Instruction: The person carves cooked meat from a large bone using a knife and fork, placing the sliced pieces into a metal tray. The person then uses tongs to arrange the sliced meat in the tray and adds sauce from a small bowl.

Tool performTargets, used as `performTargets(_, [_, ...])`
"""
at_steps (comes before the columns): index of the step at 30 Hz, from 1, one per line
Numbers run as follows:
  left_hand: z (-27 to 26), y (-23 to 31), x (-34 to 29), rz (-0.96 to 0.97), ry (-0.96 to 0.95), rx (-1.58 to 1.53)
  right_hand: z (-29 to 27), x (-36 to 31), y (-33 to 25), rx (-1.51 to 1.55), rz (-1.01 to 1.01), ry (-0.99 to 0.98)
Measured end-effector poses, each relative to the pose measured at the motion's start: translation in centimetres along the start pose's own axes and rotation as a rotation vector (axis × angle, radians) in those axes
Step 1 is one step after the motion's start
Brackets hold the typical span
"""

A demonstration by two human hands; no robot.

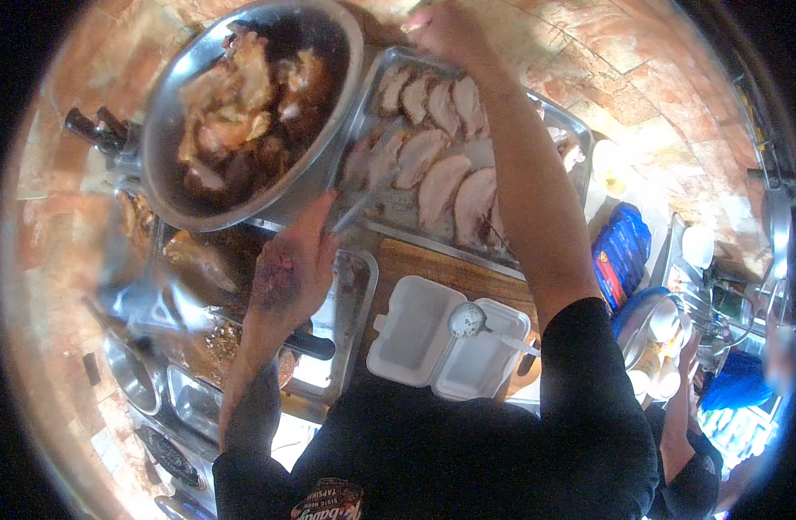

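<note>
My left hand [294, 264] is closed around a slim metal utensil [360, 206], blurred by motion, whose far end reaches over the meat tray; its kind is unclear. Rows of pale cooked meat slices [445, 195] lie in that metal tray [450, 245]. My right arm stretches across the tray, hiding part of the slices. Past the tray's far edge, my right hand [445, 35] has its fingers drawn together; anything in them is too blurred to name. A big steel bowl [350, 104] of browned cooked meat pieces [229, 104] stands left of the tray.
An open white foam box [415, 329] sits on the wooden board [415, 260], with a perforated spoon [467, 320] across it. Black knife handles [103, 128] show left of the bowl. Blue packages [621, 251] lie at right. Another person's arm [678, 420] shows at lower right.
</note>
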State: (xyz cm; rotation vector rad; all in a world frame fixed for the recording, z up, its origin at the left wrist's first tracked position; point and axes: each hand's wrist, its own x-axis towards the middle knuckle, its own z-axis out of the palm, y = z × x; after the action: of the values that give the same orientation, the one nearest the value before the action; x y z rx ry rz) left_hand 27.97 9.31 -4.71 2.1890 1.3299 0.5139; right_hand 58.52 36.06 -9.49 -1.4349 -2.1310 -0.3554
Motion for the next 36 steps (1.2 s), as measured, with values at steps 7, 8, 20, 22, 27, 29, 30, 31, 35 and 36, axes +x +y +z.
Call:
performTargets(7, [-1.0, 2.7, -0.9, -0.094, -0.107, -0.033, -7.0, -2.4, -0.2, 0.484, 0.388, -0.266])
performTargets(8, [-1.1, 2.9, -1.1, -0.112, -0.106, -0.058, -7.5, -2.7, -0.2, 0.536, 0.415, -0.319])
performTargets(20, [-0.4, 2.8, -3.0, -0.21, -0.156, -0.21, -5.9, -7.5, 6.3, 1.262, 0.546, -0.273])
performTargets(22, [-0.3, 2.8, -3.2, -0.276, -0.178, -0.226, -4.7, -8.4, 7.1, 0.641, 0.434, -0.316])
performTargets(27, [0.3, 2.6, -2.8, -0.104, -0.14, -0.049, -6.2, -9.5, 6.3, 0.516, 0.464, -0.355])
performTargets(29, [0.8, 2.8, -2.4, -0.094, -0.221, 0.091, -7.5, -9.6, 5.3, 0.475, 0.391, -0.156])
performTargets(30, [1.1, 3.0, -2.2, -0.123, -0.267, 0.164, -8.2, -9.6, 5.0, 0.457, 0.444, -0.206])
performTargets(31, [1.4, 3.2, -1.9, -0.105, -0.246, 0.153, -8.8, -9.7, 4.8, 0.439, 0.496, -0.255])
performTargets(35, [2.0, 4.3, -1.2, -0.069, -0.191, 0.16, -10.9, -11.5, 5.6, 0.212, 0.454, -0.387])
performTargets(36, [1.9, 4.6, -1.2, -0.015, -0.158, 0.156, -11.2, -12.2, 5.9, 0.153, 0.451, -0.346])
